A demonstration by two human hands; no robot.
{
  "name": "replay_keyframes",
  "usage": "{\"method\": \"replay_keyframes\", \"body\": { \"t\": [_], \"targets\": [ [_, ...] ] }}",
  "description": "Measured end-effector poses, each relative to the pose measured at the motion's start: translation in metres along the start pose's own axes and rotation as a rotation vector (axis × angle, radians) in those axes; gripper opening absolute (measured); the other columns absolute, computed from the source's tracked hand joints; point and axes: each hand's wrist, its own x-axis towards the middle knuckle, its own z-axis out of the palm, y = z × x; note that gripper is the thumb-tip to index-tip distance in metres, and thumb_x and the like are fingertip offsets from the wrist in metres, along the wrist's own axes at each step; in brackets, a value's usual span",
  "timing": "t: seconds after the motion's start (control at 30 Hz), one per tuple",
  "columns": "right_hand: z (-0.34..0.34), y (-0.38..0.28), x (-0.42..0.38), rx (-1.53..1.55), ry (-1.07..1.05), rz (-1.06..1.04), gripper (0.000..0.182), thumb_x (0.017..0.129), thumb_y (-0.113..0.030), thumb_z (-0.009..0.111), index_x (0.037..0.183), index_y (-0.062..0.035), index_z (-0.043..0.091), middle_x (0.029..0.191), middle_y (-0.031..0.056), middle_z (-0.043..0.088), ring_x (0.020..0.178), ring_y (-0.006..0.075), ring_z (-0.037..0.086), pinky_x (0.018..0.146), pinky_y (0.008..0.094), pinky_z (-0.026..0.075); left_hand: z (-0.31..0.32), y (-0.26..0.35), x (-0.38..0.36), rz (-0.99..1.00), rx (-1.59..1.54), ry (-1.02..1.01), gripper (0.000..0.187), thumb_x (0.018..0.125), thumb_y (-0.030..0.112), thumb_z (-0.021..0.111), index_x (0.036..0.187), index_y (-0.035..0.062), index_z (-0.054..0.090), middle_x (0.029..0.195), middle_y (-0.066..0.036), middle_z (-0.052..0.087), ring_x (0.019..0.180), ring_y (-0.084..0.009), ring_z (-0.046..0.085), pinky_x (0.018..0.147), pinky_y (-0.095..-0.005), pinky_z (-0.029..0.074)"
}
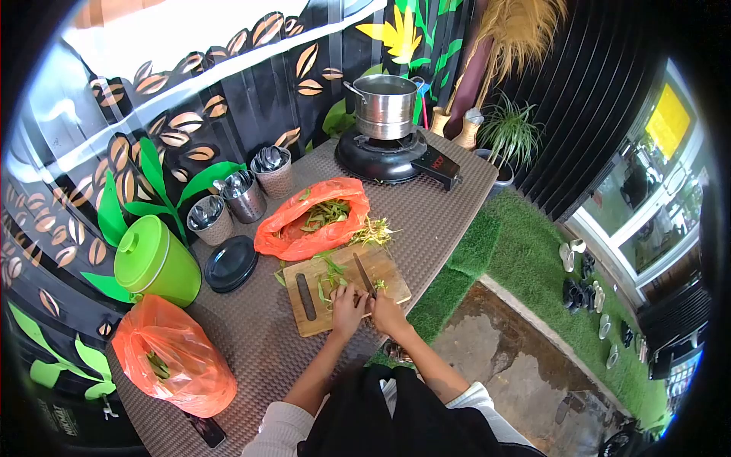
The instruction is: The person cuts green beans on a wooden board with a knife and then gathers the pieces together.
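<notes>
- Because the left hand and right hand sit close together over the near side of the cutting board, a sideways stray of the knife could nick the left fingertips.
- The right hand is closed, seemingly around the knife's handle, which it hides; the blade points away from the person. A damp or loose grip could let it twist.
- The left hand's fingers are bent down by the leafy greens; whether they pinch a stem or only press, I cannot tell. Straightened fingers would be more exposed.
- The leafy greens lie on the board, left of the blade; limp stems could slip or bunch unevenly under pressure.
- Chopped bits lie right of the blade, near the board's edge, where a careless sweep could spill them.
- The board rests near the edge of the surface; a hard push could shift it.
- An open orange bag stands just beyond the knife tip, which could tear the thin plastic.
</notes>
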Motion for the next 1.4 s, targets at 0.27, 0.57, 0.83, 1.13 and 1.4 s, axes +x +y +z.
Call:
{"method": "replay_keyframes", "body": {
  "t": [0.27, 0.57, 0.83, 1.13, 1.4],
  "targets": [
    [0.005, -0.013, -0.018, -0.051, -0.007, 0.14, 0.033, 0.094, -0.027, 0.043, 0.108, 0.0019, 0.039, 0.078, 0.0288, 0.062, 0.077, 0.0462, 0.062, 0.069, 0.0541, 0.049, -0.002, 0.001, 0.0, -0.109, -0.176, -0.075, 0.015, 0.078, 0.009, 0.066, 0.086, 0.0042, 0.054, 0.08, -0.011, 0.057, 0.082, -0.0318, 0.052, 0.077, -0.0415, 0.04],
    [-0.008, 0.003, -0.012, -0.063, 0.004, 0.044, 0.031, 0.095, -0.027, 0.042, 0.105, 0.002, 0.039, 0.079, 0.0298, 0.061, 0.076, 0.0469, 0.061, 0.067, 0.0536, 0.049, -0.001, 0.001, 0.0, -0.023, -0.245, -0.114, 0.017, 0.08, 0.007, 0.064, 0.096, 0.005, 0.06, 0.093, -0.009, 0.064, 0.091, -0.0297, 0.056, 0.079, -0.038, 0.043],
    [-0.016, -0.003, -0.017, -0.045, -0.054, 0.053, 0.029, 0.094, -0.025, 0.044, 0.105, 0.0022, 0.04, 0.081, 0.0305, 0.061, 0.078, 0.0471, 0.061, 0.068, 0.0543, 0.048, -0.002, 0.004, 0.002, -0.06, -0.188, -0.095, 0.015, 0.079, 0.003, 0.065, 0.093, 0.0019, 0.06, 0.085, -0.011, 0.058, 0.085, -0.0292, 0.058, 0.076, -0.0354, 0.046],
    [-0.001, 0.002, 0.01, -0.1, -0.076, 0.063, 0.029, 0.094, -0.026, 0.043, 0.106, 0.0006, 0.039, 0.086, 0.0273, 0.063, 0.083, 0.0429, 0.063, 0.071, 0.0518, 0.051, -0.002, 0.005, 0.002, 0.047, -0.075, -0.106, 0.01, 0.079, -0.002, 0.058, 0.085, 0.003, 0.053, 0.08, -0.012, 0.054, 0.08, -0.0309, 0.05, 0.072, -0.0403, 0.039],
    [0.001, -0.011, -0.016, -0.071, -0.024, 0.112, 0.029, 0.094, -0.025, 0.043, 0.103, 0.002, 0.04, 0.083, 0.0317, 0.061, 0.08, 0.0472, 0.061, 0.071, 0.0545, 0.048, -0.003, 0.007, 0.002, -0.038, -0.103, -0.11, 0.009, 0.08, 0.006, 0.059, 0.082, 0.0053, 0.051, 0.079, -0.01, 0.058, 0.083, -0.0299, 0.05, 0.08, -0.0405, 0.036]
  ]
}}
